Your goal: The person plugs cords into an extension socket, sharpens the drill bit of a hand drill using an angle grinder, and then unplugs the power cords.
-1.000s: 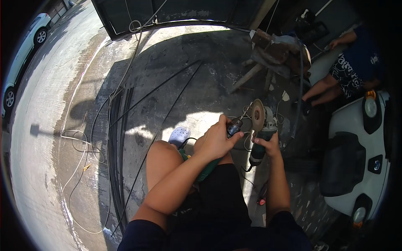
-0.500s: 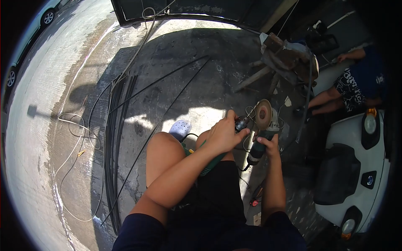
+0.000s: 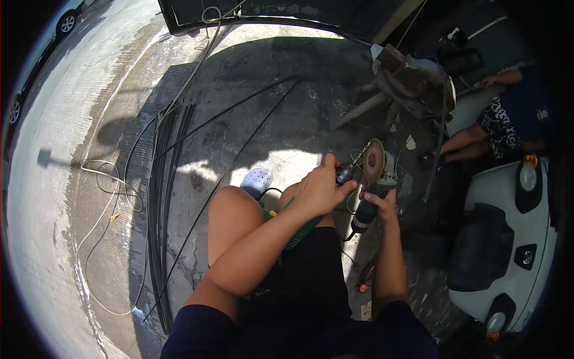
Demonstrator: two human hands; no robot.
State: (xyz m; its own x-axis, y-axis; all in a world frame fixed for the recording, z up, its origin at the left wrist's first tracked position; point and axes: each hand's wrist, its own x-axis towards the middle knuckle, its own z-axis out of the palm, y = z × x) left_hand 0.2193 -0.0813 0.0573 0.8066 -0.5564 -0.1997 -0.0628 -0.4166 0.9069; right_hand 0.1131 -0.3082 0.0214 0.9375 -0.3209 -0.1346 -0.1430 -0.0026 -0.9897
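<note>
A drill [image 3: 307, 229] is being held by the left hand [image 3: 321, 186], its fingers being wrapped around the front of the tool just behind the chuck [image 3: 344, 174]. An angle grinder [image 3: 366, 213] is being grasped by the right hand [image 3: 382, 205], the thumb being laid along its body; the far fingers are being hidden, so their exact placing cannot be told. Both tools are being held up in front of the right knee, the disc [image 3: 374, 161] being turned toward the chuck.

Judging by this pose, 1 step appears to be in hand: the drill's front end is being lined up with the disc's edge. Whether contact is being made, or the disc is being spun, cannot be told. For the next move, steady wrists and a fine angle seem to be called for, with the left fingertips being held clear of the rim.

The disc is being shown as a thin, flat, brownish round with a matte face. A dark, ridged metal cylinder is being formed by the chuck; smooth green casing is being seen under the left forearm. Rough, stained concrete [image 3: 239, 72] is being crossed by long, slim black bars [image 3: 160, 215], and a pale, perforated clog [image 3: 256, 182] is being worn.
</note>
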